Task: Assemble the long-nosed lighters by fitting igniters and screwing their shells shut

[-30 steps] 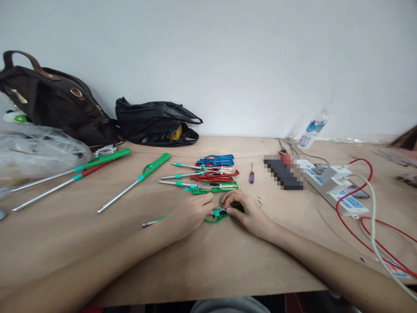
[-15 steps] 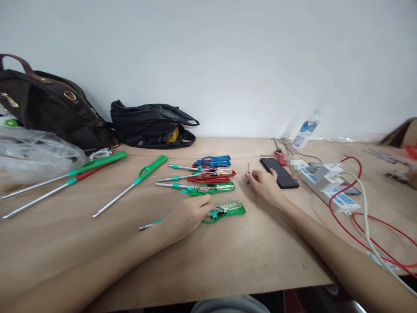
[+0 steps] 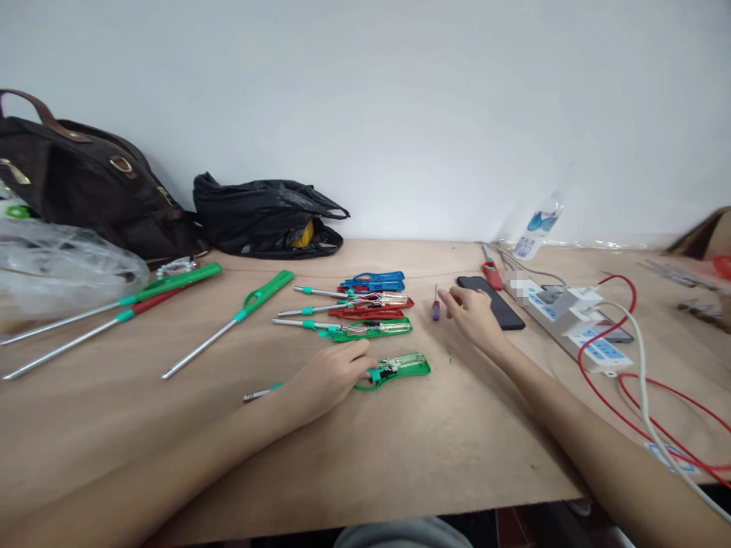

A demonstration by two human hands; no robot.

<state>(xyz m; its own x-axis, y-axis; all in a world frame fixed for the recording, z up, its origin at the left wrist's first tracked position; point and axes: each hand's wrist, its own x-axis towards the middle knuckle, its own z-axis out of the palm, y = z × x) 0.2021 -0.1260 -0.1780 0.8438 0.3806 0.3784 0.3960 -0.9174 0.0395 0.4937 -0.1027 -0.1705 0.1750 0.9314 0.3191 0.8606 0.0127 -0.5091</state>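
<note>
My left hand (image 3: 334, 374) rests on the wooden table (image 3: 400, 449) and pinches the neck of a green long-nosed lighter (image 3: 400, 368), whose metal tube sticks out to the left. My right hand (image 3: 471, 313) lies farther back with its fingers stretched out, the fingertips right beside a small purple screwdriver (image 3: 436, 306) and next to a black phone (image 3: 492, 301). Three more opened lighters, blue (image 3: 374, 280), red (image 3: 371, 307) and green (image 3: 365, 329), lie in a row behind my left hand.
Long green and red lighters (image 3: 171, 285) lie at the left by a clear plastic bag (image 3: 62, 266). A brown handbag (image 3: 85, 183) and black bag (image 3: 266, 217) stand against the wall. A white power strip (image 3: 576, 320) with red and white cables and a water bottle (image 3: 534, 224) sit at the right.
My right hand left the green lighter and moved back and right to the purple screwdriver beside the phone. My left hand stayed on the lighter.
</note>
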